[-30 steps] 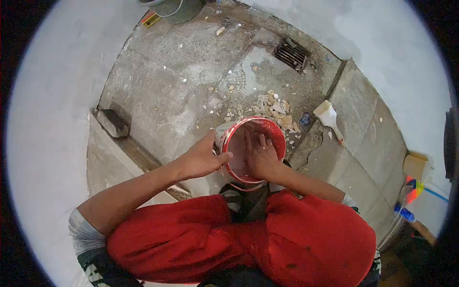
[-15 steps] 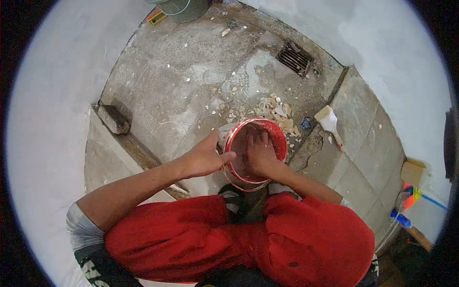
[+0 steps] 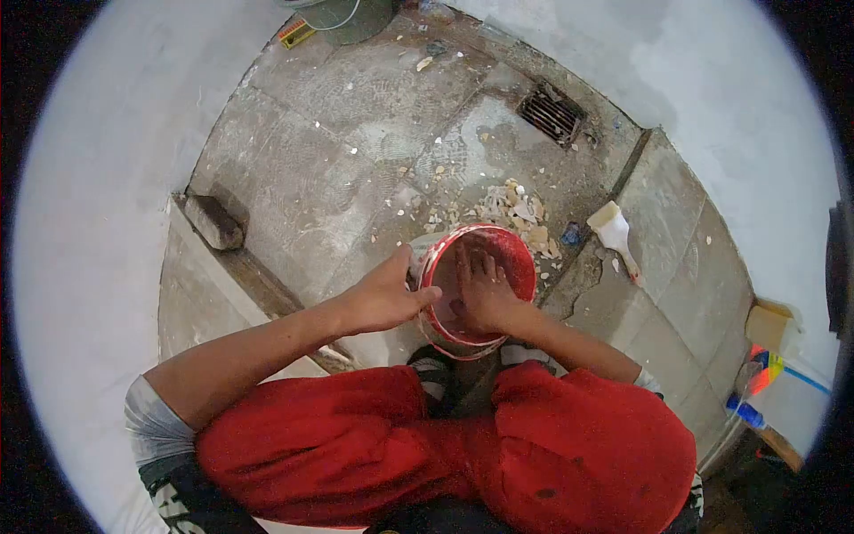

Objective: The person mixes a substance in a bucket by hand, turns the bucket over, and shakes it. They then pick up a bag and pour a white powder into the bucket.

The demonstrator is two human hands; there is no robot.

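Observation:
A red-rimmed bucket (image 3: 430,289) stands between my feet, with its thin handle hanging down on the near side. My left hand (image 3: 393,289) grips it from the left, thumb over the rim and the other fingers round the outer wall. Inside the bucket is my right hand (image 3: 485,295), back upward, fingers stretched out and somewhat spread against the inner surface. Nothing shows in that hand. Reddish-brown residue coats the inside.
Pale flakes (image 3: 519,206) lie on the floor just beyond the bucket. A paintbrush (image 3: 612,233) rests to the right, and a drain grate (image 3: 551,114) is farther back. A stone-like block (image 3: 213,222) sits on the left ledge. A grey-green bucket (image 3: 347,20) stands at the back.
My right hand has shifted slightly inside the bucket, its fingers now farther apart. The bucket's mouth is tilted a little differently. My left hand keeps its hold on the rim.

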